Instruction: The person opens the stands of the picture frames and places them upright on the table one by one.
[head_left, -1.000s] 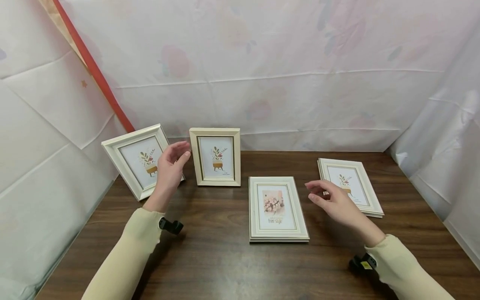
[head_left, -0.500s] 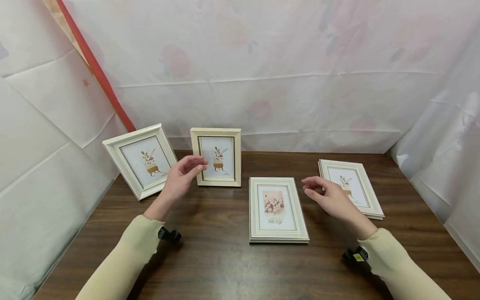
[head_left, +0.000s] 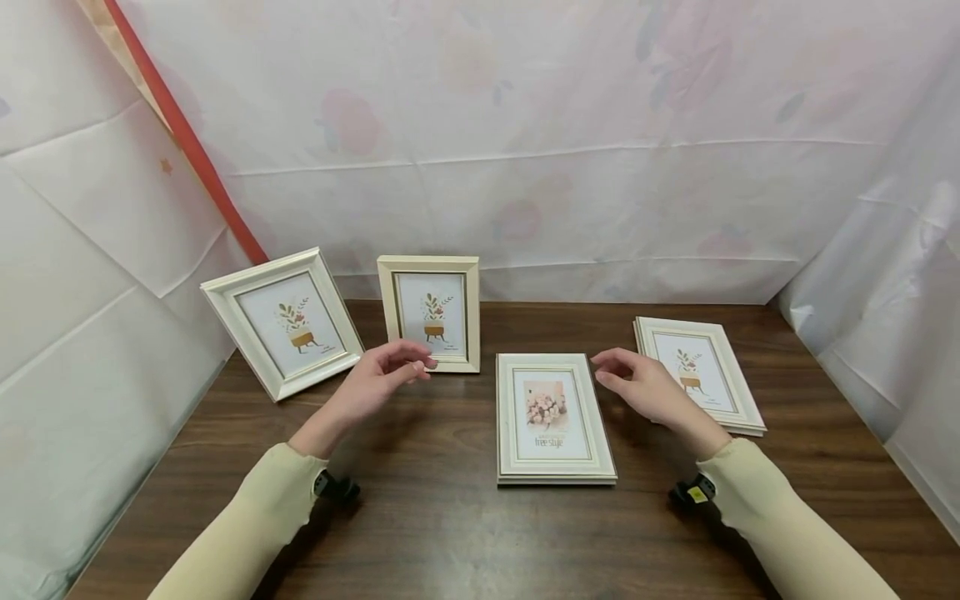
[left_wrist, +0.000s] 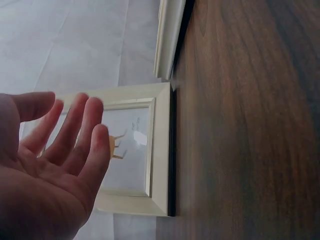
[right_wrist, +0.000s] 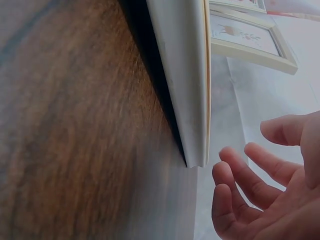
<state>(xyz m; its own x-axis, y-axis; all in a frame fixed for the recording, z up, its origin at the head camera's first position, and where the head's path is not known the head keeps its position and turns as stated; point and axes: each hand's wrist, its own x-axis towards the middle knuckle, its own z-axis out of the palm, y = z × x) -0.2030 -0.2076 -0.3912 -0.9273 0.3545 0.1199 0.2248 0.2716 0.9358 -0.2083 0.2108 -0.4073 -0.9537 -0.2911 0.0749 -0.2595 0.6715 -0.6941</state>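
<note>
Left hand and right hand, relaxed, holding nothing, drew closer to flat pink-flower frame; we judged work centred there.

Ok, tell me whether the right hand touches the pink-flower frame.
Apart: the right wrist view shows a narrow pale gap between the right hand and the frame.

The dark wood-grained surface carries an angled frame and a gold-lined frame, both standing at back left, a pink-flower frame lying flat near the middle, and another pale frame flat at right.
</note>
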